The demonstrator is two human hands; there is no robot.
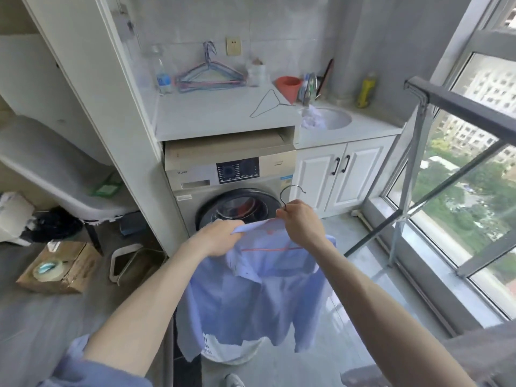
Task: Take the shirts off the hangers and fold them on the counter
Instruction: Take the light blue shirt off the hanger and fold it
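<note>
Holding the blue shirt [251, 289] in mid-air before the washing machine [231, 191], I have the right hand [300, 219] pinched on the hanger [289, 195] neck and the left hand [220, 237] clenched on the collar edge. Hanger bar runs left-right inside the shoulders (hook upward), so I judge the shirt must slide leftward off it. Counter [212, 115] lies well beyond.

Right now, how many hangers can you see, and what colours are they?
Dark wire hangers: 2, one in the right hand with the blue shirt on it, one lying bare on the counter.
Pastel hangers: one bunch against the wall, too overlapped to count.
Total: 2 plus the bunch.
</note>
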